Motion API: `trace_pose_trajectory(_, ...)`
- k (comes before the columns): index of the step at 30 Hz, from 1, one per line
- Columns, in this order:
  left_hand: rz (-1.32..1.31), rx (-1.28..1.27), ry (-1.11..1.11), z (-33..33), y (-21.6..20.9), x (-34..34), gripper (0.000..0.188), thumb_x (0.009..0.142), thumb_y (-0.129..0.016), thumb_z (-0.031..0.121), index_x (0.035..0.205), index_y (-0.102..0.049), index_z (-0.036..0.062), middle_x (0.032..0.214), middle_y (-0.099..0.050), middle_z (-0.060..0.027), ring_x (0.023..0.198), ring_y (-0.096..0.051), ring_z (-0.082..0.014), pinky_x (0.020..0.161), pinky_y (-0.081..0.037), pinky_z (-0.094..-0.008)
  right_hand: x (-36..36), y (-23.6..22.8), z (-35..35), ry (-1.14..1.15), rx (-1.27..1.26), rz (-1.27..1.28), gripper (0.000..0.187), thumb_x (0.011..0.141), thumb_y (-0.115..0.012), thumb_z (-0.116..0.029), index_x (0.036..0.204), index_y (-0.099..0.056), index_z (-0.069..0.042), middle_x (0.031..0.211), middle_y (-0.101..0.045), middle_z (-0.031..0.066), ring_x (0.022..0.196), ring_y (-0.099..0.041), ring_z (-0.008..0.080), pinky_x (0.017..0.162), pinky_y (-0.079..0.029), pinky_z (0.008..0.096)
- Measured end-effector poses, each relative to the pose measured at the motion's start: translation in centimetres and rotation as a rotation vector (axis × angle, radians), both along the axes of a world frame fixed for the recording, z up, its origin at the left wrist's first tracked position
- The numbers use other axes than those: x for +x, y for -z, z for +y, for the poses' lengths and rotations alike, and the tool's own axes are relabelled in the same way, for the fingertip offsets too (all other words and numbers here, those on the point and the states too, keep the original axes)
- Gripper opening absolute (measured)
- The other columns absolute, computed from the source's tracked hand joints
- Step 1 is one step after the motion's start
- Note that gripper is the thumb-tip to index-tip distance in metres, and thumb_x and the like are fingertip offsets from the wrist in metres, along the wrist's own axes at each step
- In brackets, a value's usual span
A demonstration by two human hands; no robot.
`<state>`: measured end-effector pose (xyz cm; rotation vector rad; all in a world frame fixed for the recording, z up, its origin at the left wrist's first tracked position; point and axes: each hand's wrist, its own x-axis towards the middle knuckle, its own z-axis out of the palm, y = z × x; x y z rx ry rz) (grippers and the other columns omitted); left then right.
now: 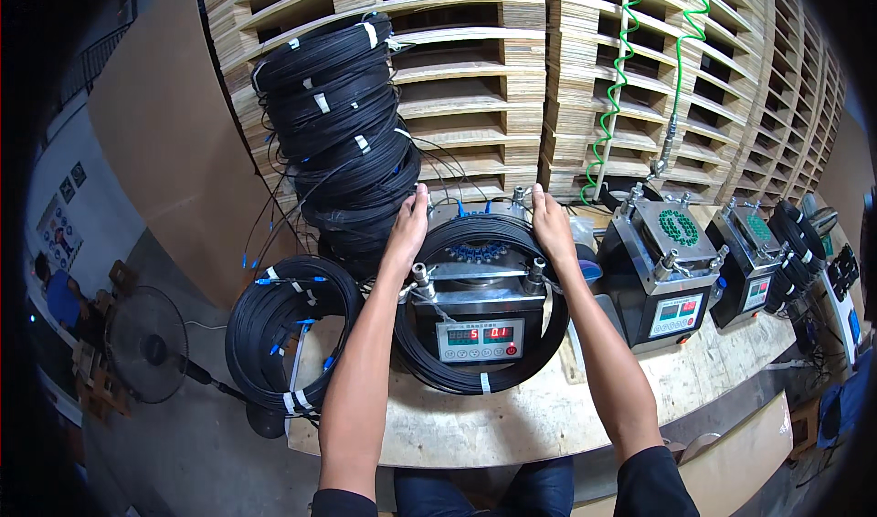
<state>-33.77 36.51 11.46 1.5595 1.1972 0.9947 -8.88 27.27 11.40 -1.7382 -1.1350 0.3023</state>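
Observation:
A large coil of black cable (pixel 486 383) rings the machine in front of me, a metal-topped box with a lit red and green display panel (pixel 480 339). The coil's lower part hangs in front of the panel, and its upper part passes over the top plate, near a round blue cluster (pixel 477 251). My left hand (pixel 406 234) is closed at the coil's upper left, thumb side up. At its upper right my right hand (pixel 552 229) is closed in the same way. Most fingers of both hands are hidden behind the coil. Thin blue-tipped connectors (pixel 462 208) show behind it.
Another black coil (pixel 242 334) with blue connectors leans at the table's left edge. Behind it rises a tall stack of coils (pixel 338 124). Two similar machines (pixel 671 270) (pixel 754 270) stand to the right. Wooden pallets (pixel 475 88) form the back; green spiral hoses (pixel 624 51) hang there. A fan (pixel 148 343) stands left.

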Motion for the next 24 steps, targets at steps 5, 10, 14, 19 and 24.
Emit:
trace_pose_trajectory(5, 0.059, -0.049, -0.043, 1.1, 0.7, 0.1, 0.098, 0.093, -0.034, 0.079, 0.153, -0.034, 0.0009, 0.152, -0.042, -0.0275, 0.144, -0.037, -0.0385, 0.117, -0.029, -0.0433, 0.8, 1.6, 1.0, -0.123, 0.096, 0.023, 0.066, 0.105, -0.034, -0.055, 0.122, -0.064, 0.001, 0.117, -0.064, 0.0332, 0.119, -0.058, 0.0467, 0.100, -0.045, 0.0467)
trace_pose_trajectory(10, 0.060, -0.046, -0.085, 0.1, 0.1, 0.7, 0.097, 0.093, -0.034, 0.078, 0.154, -0.032, 0.0026, 0.153, -0.040, -0.0279, 0.145, -0.036, -0.0397, 0.118, -0.028, -0.0440, 2.3, 3.1, 2.3, -0.169, 0.166, 0.106, 0.064, 0.107, -0.036, -0.051, 0.125, -0.062, 0.005, 0.116, -0.067, 0.0259, 0.114, -0.061, 0.0351, 0.100, -0.044, 0.0397)
trace_pose_trajectory(14, 0.043, -0.019, -0.096, 0.2, 0.4, 0.1, 0.095, 0.093, -0.035, 0.077, 0.154, -0.033, 0.0036, 0.153, -0.040, -0.0281, 0.144, -0.036, -0.0405, 0.117, -0.029, -0.0442, 1.4, 2.2, 1.5, -0.147, 0.179, 0.065, 0.060, 0.108, -0.038, -0.047, 0.124, -0.061, 0.006, 0.109, -0.069, 0.0212, 0.105, -0.063, 0.0264, 0.096, -0.045, 0.0345)
trace_pose_trajectory(19, 0.028, 0.001, -0.044, 0.0, 0.2, 0.4, 0.095, 0.093, -0.036, 0.077, 0.151, -0.038, 0.0023, 0.150, -0.043, -0.0279, 0.142, -0.039, -0.0402, 0.116, -0.030, -0.0438, 0.7, 0.7, 0.3, -0.068, 0.103, 0.037, 0.060, 0.106, -0.036, -0.049, 0.115, -0.064, 0.004, 0.110, -0.066, 0.0314, 0.111, -0.061, 0.0472, 0.095, -0.047, 0.0474)
trace_pose_trajectory(24, 0.082, -0.023, -0.020, 0.7, 0.2, -0.4, 0.094, 0.094, -0.036, 0.076, 0.148, -0.042, -0.0008, 0.146, -0.048, -0.0274, 0.140, -0.042, -0.0384, 0.115, -0.032, -0.0426, -0.5, -0.4, -0.2, -0.066, -0.013, -0.032, 0.064, 0.107, -0.035, -0.051, 0.124, -0.062, 0.004, 0.115, -0.066, 0.0296, 0.115, -0.062, 0.0399, 0.099, -0.046, 0.0416)
